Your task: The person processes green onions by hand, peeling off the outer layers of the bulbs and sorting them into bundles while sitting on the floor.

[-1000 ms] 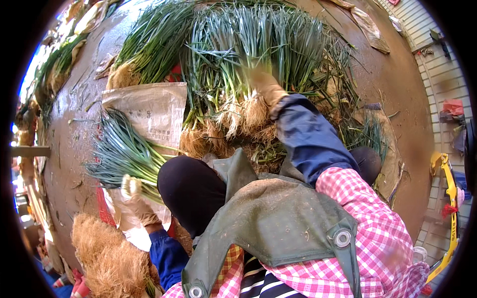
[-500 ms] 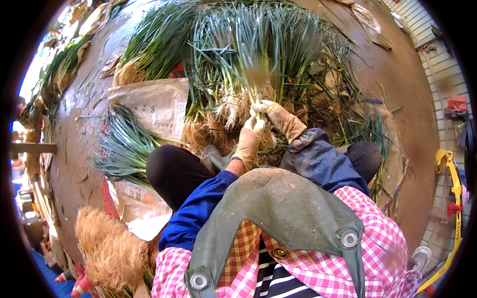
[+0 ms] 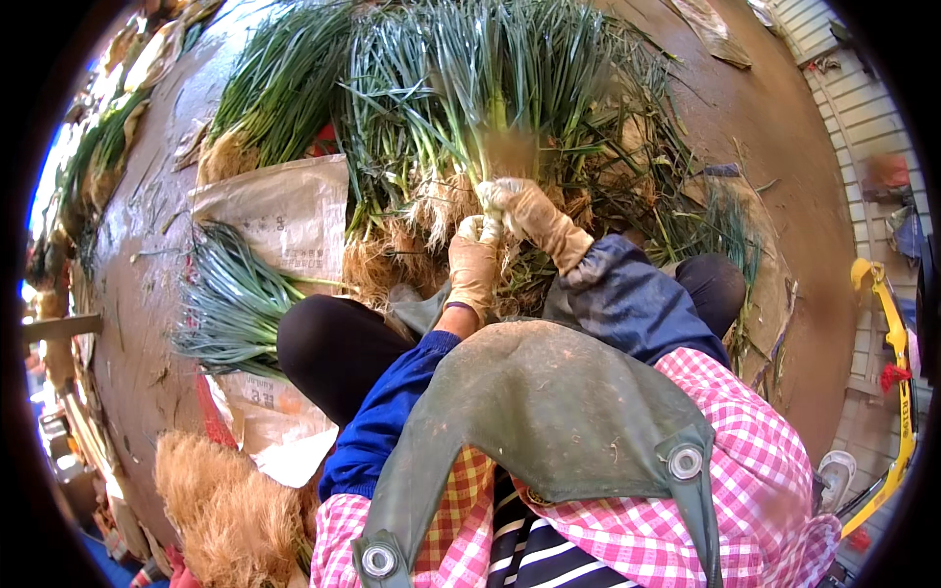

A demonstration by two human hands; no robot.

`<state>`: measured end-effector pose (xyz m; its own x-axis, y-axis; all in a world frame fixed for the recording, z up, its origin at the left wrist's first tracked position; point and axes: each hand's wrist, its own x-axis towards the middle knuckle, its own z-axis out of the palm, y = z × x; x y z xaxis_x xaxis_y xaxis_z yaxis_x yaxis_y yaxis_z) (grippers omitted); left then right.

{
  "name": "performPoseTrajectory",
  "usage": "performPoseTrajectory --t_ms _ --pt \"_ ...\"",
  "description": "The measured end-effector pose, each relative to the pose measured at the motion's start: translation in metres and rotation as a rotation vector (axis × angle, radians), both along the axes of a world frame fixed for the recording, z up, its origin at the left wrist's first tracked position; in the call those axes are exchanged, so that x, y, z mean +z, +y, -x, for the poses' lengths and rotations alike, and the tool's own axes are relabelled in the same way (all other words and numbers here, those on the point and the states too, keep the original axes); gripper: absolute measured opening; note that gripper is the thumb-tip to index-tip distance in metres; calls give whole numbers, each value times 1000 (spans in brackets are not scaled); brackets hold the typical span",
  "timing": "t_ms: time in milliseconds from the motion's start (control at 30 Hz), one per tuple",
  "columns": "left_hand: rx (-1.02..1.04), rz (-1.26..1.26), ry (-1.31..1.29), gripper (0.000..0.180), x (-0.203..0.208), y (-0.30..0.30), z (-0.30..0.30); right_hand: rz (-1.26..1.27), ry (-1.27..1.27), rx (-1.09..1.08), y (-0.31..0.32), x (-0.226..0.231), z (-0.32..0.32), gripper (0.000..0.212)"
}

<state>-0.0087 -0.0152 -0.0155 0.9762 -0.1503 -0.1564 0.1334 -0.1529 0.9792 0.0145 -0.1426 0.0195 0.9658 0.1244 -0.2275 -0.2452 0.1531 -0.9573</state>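
My gloved right hand (image 3: 534, 218) closes round the pale stems of a few long green onions (image 3: 487, 147), whose leaves point away from me. Just below and left of it, my gloved left hand (image 3: 472, 263) is closed at the lower, root end of the same stems. Both gloves are tan and soiled, and the fingers nearly touch. Right behind the hands lies a wide heap of green onions (image 3: 421, 78) with stringy pale roots (image 3: 441, 206) toward me. Exactly how the left fingers grip is partly hidden.
A smaller bunch of green onions (image 3: 235, 304) lies left of my knee on printed paper sacking (image 3: 294, 211). Another bunch (image 3: 284, 83) lies far left. Cut-looking tan roots (image 3: 230, 510) are piled near left. A yellow curved bar (image 3: 897, 372) stands at the right on tiles.
My left hand has dropped slightly away from the stems' middle toward the root end. My right hand still grips the stems, and the view has shifted a little.
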Motion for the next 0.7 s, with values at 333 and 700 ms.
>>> performPoseTrajectory --t_ms 333,700 --pt "-62 291 199 18 -31 4 -6 -110 -144 -255 -50 26 -23 25" --pt "-76 772 432 18 10 -2 -1 75 162 -70 -18 -77 -97 44"
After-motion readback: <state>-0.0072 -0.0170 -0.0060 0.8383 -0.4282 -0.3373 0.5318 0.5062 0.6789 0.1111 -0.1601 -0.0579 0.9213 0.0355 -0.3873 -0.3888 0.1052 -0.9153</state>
